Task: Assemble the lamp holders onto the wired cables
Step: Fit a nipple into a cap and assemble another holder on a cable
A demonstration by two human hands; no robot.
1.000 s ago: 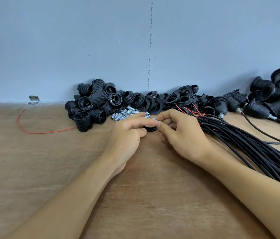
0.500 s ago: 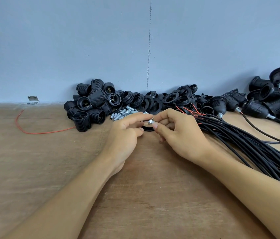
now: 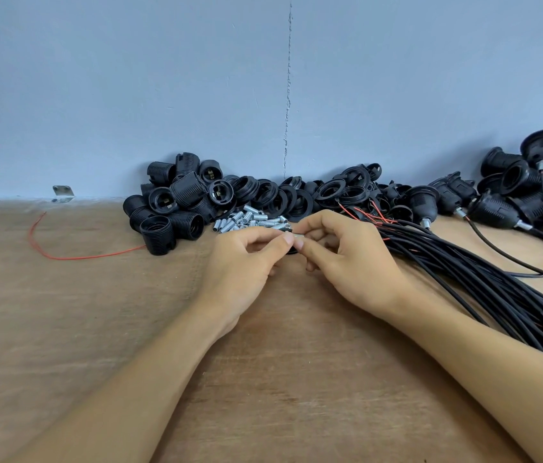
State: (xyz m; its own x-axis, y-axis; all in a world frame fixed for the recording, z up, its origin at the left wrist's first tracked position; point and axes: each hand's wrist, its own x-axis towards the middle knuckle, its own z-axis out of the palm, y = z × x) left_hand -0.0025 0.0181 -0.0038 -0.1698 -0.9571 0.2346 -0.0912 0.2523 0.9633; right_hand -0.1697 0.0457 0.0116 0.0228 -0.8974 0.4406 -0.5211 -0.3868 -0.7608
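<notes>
Hands mid-worktop (image 3: pixel 96 329): left hand (image 3: pixel 240 262) and right hand (image 3: pixel 353 262) both pinching one tiny metal tube (image 3: pixel 298 236), lamp holders (image 3: pixel 176 202) heaped at back edge.

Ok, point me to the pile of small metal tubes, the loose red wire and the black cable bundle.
pile of small metal tubes (image 3: pixel 250 219): head view, on a tube mid-pile.
loose red wire (image 3: pixel 73 258): head view, on its low run across the table.
black cable bundle (image 3: pixel 483 282): head view, mid-run of the cables.

Left hand (image 3: pixel 240 265), right hand (image 3: pixel 357 265), forearms (image 3: pixel 136 379): all bare.
</notes>
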